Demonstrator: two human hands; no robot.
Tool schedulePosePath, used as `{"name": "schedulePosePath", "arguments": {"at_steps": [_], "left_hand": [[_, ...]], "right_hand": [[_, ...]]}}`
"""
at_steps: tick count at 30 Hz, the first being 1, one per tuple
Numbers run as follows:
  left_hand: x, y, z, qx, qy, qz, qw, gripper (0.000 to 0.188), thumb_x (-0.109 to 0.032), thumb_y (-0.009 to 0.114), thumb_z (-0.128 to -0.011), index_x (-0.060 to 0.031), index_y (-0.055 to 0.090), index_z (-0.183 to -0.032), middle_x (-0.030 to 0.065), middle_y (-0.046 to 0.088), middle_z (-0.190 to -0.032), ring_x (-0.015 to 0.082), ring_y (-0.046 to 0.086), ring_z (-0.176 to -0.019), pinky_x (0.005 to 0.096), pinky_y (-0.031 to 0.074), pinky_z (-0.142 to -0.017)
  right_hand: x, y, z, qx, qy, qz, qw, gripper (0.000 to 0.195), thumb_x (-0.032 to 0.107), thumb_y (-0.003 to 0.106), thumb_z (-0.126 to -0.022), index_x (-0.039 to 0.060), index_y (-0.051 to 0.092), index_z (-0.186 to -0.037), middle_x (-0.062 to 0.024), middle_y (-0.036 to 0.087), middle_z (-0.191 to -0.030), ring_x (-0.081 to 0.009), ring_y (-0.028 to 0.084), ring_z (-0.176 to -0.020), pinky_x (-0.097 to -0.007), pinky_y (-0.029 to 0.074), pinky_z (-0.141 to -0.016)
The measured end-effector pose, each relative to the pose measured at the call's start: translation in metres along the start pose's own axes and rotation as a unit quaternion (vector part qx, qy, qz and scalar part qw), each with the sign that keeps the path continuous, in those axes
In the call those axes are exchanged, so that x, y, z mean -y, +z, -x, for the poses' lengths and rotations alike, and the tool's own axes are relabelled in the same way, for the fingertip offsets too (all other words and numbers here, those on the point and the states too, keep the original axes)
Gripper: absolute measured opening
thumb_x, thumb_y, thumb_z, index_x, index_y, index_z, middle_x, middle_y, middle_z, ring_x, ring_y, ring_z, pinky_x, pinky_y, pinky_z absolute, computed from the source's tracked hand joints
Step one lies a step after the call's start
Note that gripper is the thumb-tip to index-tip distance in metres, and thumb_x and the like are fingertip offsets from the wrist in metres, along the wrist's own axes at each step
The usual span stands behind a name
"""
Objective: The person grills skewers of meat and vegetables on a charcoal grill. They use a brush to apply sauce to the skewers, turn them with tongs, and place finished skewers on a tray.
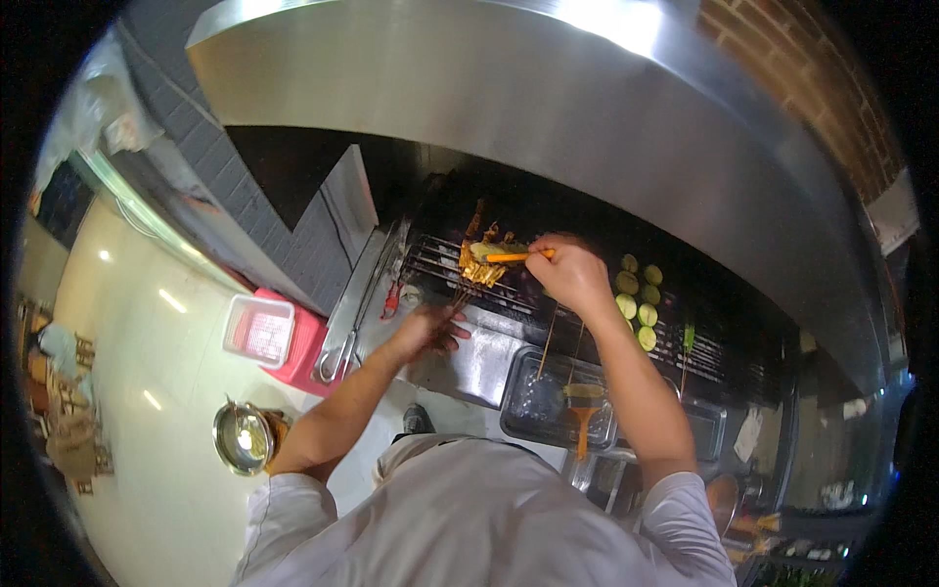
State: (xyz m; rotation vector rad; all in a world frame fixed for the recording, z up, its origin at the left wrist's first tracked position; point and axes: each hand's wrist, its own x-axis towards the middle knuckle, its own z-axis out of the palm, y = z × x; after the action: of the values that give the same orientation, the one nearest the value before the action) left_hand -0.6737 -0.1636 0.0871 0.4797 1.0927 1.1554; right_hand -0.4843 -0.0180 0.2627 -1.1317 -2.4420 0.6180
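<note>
My left hand (427, 332) grips the lower ends of several thin skewers (461, 295) at the front edge of the grill. Their browned, glossy food (482, 273) lies over the grill bars (433, 257). My right hand (571, 273) is closed around the orange handle of a basting brush (510, 257), whose pale bristles rest on or just over that food. Right of this hand, skewered round green slices (626, 282), probably zucchini, lie on the grill, partly hidden by my forearm. A skewer with a green vegetable (689, 337) is farther right.
A second orange-handled brush (583, 414) lies across a dark metal tray (535, 389) before me. Metal tongs (345, 352) lie on the left ledge. Left stand a white basket (258, 332) on a pink bin and a steel bowl (243, 438). A steel hood (513, 103) overhangs the grill.
</note>
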Motion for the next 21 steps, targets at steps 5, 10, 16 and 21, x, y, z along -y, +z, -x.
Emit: {"name": "schedulePosePath", "arguments": {"at_steps": [5,10,16,21], "left_hand": [[0.009,0.011,-0.007,-0.009,0.028,0.046,0.999,0.028,-0.029,0.049,-0.092,-0.0033,0.058,-0.1,0.0092,0.065,-0.078,0.0122,0.055,-0.053,0.0235,0.042,-0.047],[0.004,0.013,0.002,-0.019,-0.001,0.106,0.994,0.025,-0.026,0.049,-0.093,-0.0037,0.06,-0.093,0.0071,0.062,-0.07,0.0093,0.045,-0.044,0.0213,0.035,-0.042],[0.016,0.012,-0.006,-0.029,0.054,0.124,0.99,0.027,-0.024,0.05,-0.092,0.0017,0.06,-0.091,0.0129,0.062,-0.065,0.0105,0.042,-0.036,0.0217,0.033,-0.035],[0.021,0.013,-0.006,-0.028,0.064,0.109,0.992,0.027,-0.023,0.05,-0.092,0.0025,0.06,-0.092,0.013,0.062,-0.065,0.0098,0.041,-0.036,0.0223,0.033,-0.036]], "right_hand": [[0.008,0.022,-0.009,0.101,-0.056,0.113,0.987,0.027,0.031,0.061,-0.073,0.013,0.068,-0.092,-0.0125,0.065,-0.078,-0.0308,0.063,-0.072,-0.0376,0.05,-0.068],[0.034,0.025,-0.061,0.102,0.0,0.075,0.992,0.028,0.03,0.06,-0.076,0.0087,0.067,-0.092,-0.0146,0.065,-0.082,-0.0283,0.063,-0.077,-0.0356,0.049,-0.07],[0.021,0.039,-0.128,0.025,-0.072,0.11,0.991,0.032,0.031,0.06,-0.076,0.0044,0.066,-0.092,-0.0128,0.065,-0.083,-0.0269,0.062,-0.076,-0.0351,0.047,-0.07],[-0.013,0.072,-0.146,-0.012,-0.012,0.114,0.993,0.032,0.032,0.059,-0.079,0.0047,0.065,-0.095,-0.0139,0.065,-0.088,-0.0266,0.061,-0.082,-0.0346,0.046,-0.076]]}}
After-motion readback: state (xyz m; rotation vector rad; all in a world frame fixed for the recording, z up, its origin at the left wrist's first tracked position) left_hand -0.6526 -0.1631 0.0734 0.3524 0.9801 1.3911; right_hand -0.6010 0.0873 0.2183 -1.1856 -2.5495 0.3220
